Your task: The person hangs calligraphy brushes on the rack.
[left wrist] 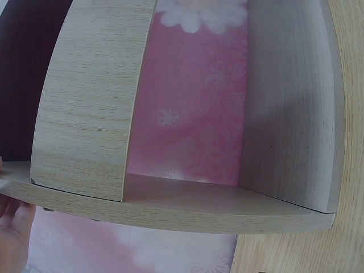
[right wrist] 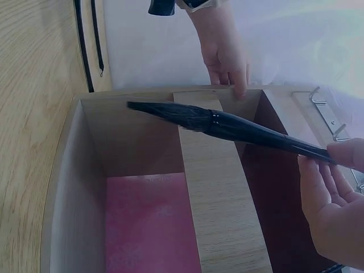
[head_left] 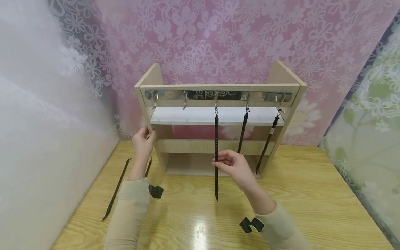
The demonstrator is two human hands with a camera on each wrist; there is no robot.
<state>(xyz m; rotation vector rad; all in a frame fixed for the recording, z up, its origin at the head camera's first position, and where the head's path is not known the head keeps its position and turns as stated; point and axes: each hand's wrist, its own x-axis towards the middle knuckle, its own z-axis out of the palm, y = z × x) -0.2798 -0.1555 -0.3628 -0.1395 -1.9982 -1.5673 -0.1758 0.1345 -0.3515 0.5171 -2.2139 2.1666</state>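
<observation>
A black calligraphy brush (head_left: 216, 139) hangs down from the middle hook (head_left: 216, 100), its cord loop at the hook's tip. My right hand (head_left: 232, 166) pinches its handle between thumb and fingers; in the right wrist view the dark bristle tip (right wrist: 170, 114) points away from the hand. With my left hand (head_left: 143, 143) I grip the front edge of the left side panel of a wooden shelf (head_left: 215, 146). Only part of that hand shows in the left wrist view. Two more brushes, one second from right (head_left: 243, 130) and one far right (head_left: 267, 146), hang on hooks.
Another brush (head_left: 117, 189) lies on the wooden table (head_left: 187, 215) at the left. Beside it, a further dark brush (head_left: 149, 166) is partly hidden by the left forearm. The metal hook rail (head_left: 168, 94) runs along the shelf's top board. A flowered wall (head_left: 193, 41) stands behind.
</observation>
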